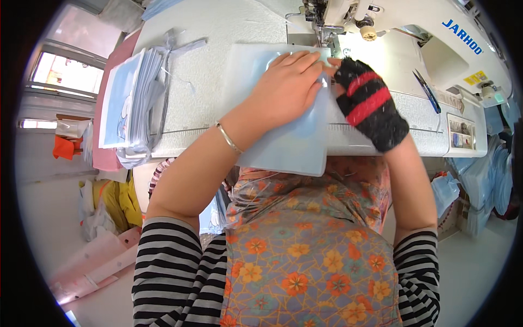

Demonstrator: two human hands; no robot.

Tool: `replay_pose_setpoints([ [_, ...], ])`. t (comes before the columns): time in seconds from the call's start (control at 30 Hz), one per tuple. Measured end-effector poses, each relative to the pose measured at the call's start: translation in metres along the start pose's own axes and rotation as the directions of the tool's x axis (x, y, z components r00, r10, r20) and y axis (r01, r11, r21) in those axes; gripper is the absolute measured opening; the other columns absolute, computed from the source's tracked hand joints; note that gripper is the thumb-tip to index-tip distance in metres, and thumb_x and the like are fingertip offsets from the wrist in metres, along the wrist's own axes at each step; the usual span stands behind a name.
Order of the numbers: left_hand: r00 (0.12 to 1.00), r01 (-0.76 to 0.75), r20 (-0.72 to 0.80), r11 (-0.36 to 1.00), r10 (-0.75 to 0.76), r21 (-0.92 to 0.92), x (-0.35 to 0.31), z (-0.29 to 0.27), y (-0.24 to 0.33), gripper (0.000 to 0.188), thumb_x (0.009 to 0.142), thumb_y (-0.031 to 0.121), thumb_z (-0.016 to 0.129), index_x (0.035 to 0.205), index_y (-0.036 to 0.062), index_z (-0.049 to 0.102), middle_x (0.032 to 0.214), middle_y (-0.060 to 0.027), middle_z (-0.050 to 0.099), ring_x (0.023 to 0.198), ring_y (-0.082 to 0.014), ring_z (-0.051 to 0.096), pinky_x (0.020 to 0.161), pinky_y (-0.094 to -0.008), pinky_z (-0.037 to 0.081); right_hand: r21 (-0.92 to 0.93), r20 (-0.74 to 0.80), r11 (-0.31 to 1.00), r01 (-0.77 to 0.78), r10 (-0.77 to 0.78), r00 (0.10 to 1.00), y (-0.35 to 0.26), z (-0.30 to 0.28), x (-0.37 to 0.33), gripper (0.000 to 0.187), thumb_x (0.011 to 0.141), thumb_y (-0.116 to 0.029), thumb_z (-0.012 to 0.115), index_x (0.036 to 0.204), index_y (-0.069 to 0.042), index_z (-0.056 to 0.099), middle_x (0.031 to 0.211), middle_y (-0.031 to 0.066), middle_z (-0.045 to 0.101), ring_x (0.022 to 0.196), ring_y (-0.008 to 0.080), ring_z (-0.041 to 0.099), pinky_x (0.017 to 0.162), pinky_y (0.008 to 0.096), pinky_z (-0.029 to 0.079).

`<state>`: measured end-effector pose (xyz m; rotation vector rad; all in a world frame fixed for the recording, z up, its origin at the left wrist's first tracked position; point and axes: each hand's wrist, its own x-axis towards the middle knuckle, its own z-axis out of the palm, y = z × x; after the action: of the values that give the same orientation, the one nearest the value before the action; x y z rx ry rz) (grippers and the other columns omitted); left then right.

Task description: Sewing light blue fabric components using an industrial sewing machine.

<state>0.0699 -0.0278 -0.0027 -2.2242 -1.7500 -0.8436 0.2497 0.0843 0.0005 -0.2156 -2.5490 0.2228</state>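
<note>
Two hands are pressing on a pale blue fabric piece (283, 136) lying on the tabletop (218, 32) before the sewing machine (414, 38). Left of the fabric, a stack of blue pieces (131, 103) is sitting. The left hand (286, 87) is lying flat, fingers spread open. The right hand (365, 101), wearing a black-and-red glove, is pinching the fabric's edge just below the machine's needle.
</note>
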Motion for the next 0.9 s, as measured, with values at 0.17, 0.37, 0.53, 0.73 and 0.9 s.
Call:
replay_pose_setpoints([
  [0.17,0.998,0.063,-0.025,0.996,-0.061,0.063,0.007,0.013,-0.004,0.030,0.089,0.016,0.061,0.115,0.0007,0.062,0.124,-0.0164,0.061,0.121,-0.0315,0.056,0.102,-0.0474,0.044,-0.074,0.094,0.997,-0.023,0.030,0.995,0.030,0.016,0.012,0.037,0.081,0.001,0.056,0.117,-0.005,0.064,0.120,0.0157,0.064,0.110,0.0356,0.060,0.098,0.0427,0.049],
  [0.37,0.996,0.084,-0.014,0.993,-0.083,0.078,0.010,0.013,-0.007,0.035,0.088,0.014,0.062,0.121,0.0022,0.060,0.129,-0.0158,0.061,0.120,-0.0329,0.058,0.102,-0.0440,0.045,-0.029,-0.015,0.999,-0.023,0.023,1.000,0.031,0.025,0.010,0.034,0.081,0.003,0.056,0.113,-0.004,0.065,0.118,0.0155,0.065,0.108,0.0351,0.061,0.095,0.0424,0.050],
  [0.53,0.995,0.094,-0.028,0.990,-0.091,0.103,0.008,0.015,-0.008,0.035,0.086,0.014,0.062,0.119,0.0021,0.061,0.127,-0.0163,0.061,0.119,-0.0323,0.058,0.102,-0.0439,0.046,0.055,0.042,0.997,-0.047,0.044,0.998,0.019,0.015,0.006,0.032,0.081,0.003,0.056,0.111,-0.005,0.066,0.116,0.0150,0.066,0.106,0.0352,0.062,0.094,0.0421,0.050],
  [0.73,0.991,0.117,-0.069,0.991,-0.113,0.060,0.012,0.024,-0.016,0.027,0.086,0.017,0.061,0.109,0.0025,0.062,0.124,-0.0165,0.063,0.119,-0.0322,0.058,0.102,-0.0479,0.045,0.087,0.042,0.996,-0.009,0.005,0.999,0.020,0.019,0.002,0.029,0.080,0.003,0.058,0.107,-0.004,0.067,0.115,0.0140,0.066,0.104,0.0351,0.063,0.092,0.0418,0.052],
  [0.9,0.965,0.130,0.244,0.985,-0.098,-0.118,0.014,-0.026,-0.051,0.030,0.085,0.019,0.062,0.109,0.0019,0.063,0.121,-0.0151,0.065,0.113,-0.0341,0.060,0.097,-0.0432,0.049,-0.019,0.002,0.999,0.049,-0.049,0.999,0.021,0.016,0.004,0.031,0.078,0.003,0.058,0.108,-0.005,0.065,0.116,0.0130,0.066,0.105,0.0349,0.063,0.093,0.0415,0.052],
])
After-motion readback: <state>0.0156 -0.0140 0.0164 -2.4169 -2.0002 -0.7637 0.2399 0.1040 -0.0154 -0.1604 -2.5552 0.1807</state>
